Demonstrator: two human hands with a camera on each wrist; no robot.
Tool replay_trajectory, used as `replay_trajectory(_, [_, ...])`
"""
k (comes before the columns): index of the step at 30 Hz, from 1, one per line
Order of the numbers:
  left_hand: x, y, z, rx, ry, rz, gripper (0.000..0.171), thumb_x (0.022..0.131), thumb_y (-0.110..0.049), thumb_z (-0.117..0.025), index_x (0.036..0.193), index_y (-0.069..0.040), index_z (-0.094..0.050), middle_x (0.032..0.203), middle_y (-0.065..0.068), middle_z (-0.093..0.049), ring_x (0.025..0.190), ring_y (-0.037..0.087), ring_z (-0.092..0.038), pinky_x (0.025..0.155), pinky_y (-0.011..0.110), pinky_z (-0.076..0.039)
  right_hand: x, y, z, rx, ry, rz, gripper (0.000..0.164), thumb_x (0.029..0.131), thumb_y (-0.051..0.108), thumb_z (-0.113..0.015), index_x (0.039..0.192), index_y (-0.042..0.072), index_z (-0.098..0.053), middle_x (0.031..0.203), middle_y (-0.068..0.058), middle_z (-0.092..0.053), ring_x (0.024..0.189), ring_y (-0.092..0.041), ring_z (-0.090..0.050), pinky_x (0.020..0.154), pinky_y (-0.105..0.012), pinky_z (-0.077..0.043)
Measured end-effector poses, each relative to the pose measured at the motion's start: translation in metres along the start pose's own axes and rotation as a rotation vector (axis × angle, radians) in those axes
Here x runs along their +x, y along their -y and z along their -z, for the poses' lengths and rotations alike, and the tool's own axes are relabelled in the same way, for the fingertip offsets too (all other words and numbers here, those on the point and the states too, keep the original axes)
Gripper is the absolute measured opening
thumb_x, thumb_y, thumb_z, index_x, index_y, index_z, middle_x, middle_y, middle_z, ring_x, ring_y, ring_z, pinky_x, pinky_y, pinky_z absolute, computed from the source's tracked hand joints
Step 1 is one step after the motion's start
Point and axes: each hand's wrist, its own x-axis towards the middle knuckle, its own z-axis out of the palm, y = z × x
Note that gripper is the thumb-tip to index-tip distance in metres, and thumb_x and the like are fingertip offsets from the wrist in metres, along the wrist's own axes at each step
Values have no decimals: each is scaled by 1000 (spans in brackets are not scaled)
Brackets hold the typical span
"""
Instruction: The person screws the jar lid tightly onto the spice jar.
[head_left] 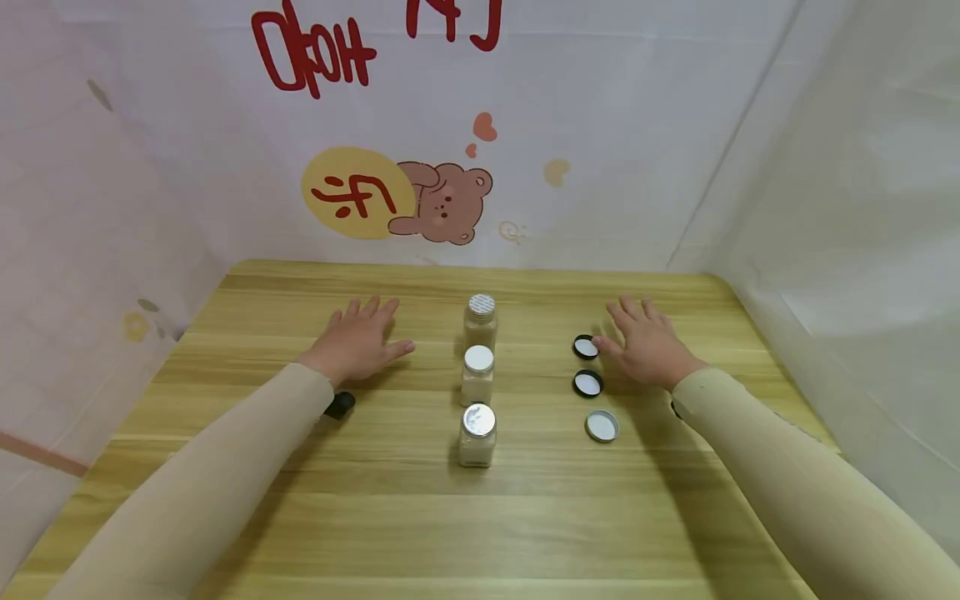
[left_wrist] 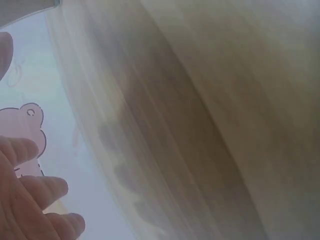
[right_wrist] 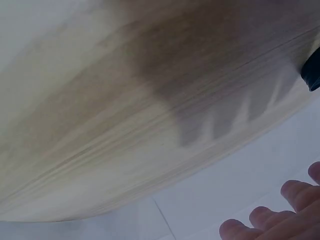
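Three small clear jars stand in a line down the middle of the table: a back jar (head_left: pixel 480 327) with a patterned top, a middle jar (head_left: pixel 477 385) with a white top, and a front jar (head_left: pixel 477 446) with a shiny silver top. To their left, my left hand (head_left: pixel 356 340) is spread palm down above the wood, holding nothing. My right hand (head_left: pixel 643 346) is spread the same way, its thumb overlapping the back black-rimmed lid (head_left: pixel 587 347) in the head view. Nearer me are another black-rimmed lid (head_left: pixel 588 384) and a silver-rimmed lid (head_left: pixel 602 426), white insides up.
The wooden table (head_left: pixel 375 517) ends at a pale back curtain (head_left: pixel 600 108) with a printed bear (head_left: pixel 450 204). More pale sheeting (head_left: pixel 855 208) hangs along the right side. A small black object (head_left: pixel 341 405) shows beside the left cuff.
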Motion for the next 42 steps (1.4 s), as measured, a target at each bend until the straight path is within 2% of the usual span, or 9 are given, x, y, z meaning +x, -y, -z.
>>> replay_trajectory(7, [-1,-5,-2,-56,-13,-61,86,104,-61,-54,168,-14,-23,173,19,-23,160,52,-13,128,68,-8,-6,1,0,-2,-18,60,76,111,47,-49,163,-4,-27,167,-33,-27,154,-57,-23,126,-67,-19])
replay_trajectory(11, [0,-12,-1,-86,-24,-111,84,104,-59,-57,167,-13,-27,172,15,-30,159,50,-18,129,64,-13,-10,3,3,35,-14,66,69,110,39,-54,159,-5,-34,163,-32,-37,152,-52,-32,124,-64,-26])
replay_trajectory(16, [1,-22,-2,-115,-18,-155,83,104,-57,-58,166,-11,-29,171,15,-32,158,52,-18,129,64,-14,-16,7,3,42,-11,77,62,109,37,-58,154,-4,-44,158,-29,-46,148,-50,-41,121,-63,-34])
replay_trajectory(28, [-2,-40,-6,-161,27,-184,81,104,-53,-61,166,-14,-28,172,12,-32,160,46,-20,128,63,-18,-30,12,3,34,0,142,55,108,37,-61,145,-3,-56,148,-26,-57,141,-49,-50,117,-62,-40])
replay_trajectory(35, [4,-44,-11,-171,38,-187,82,104,-54,-60,167,-15,-26,172,10,-30,160,45,-20,128,61,-20,-40,17,2,29,28,167,49,106,34,-64,140,-1,-61,140,-24,-63,135,-46,-57,114,-60,-44])
replay_trajectory(42, [13,-52,-13,-175,31,-207,83,104,-56,-58,168,-15,-24,173,9,-30,160,45,-20,128,61,-20,-52,23,4,25,88,195,58,99,48,-71,138,5,-65,137,-15,-67,132,-38,-61,110,-56,-48])
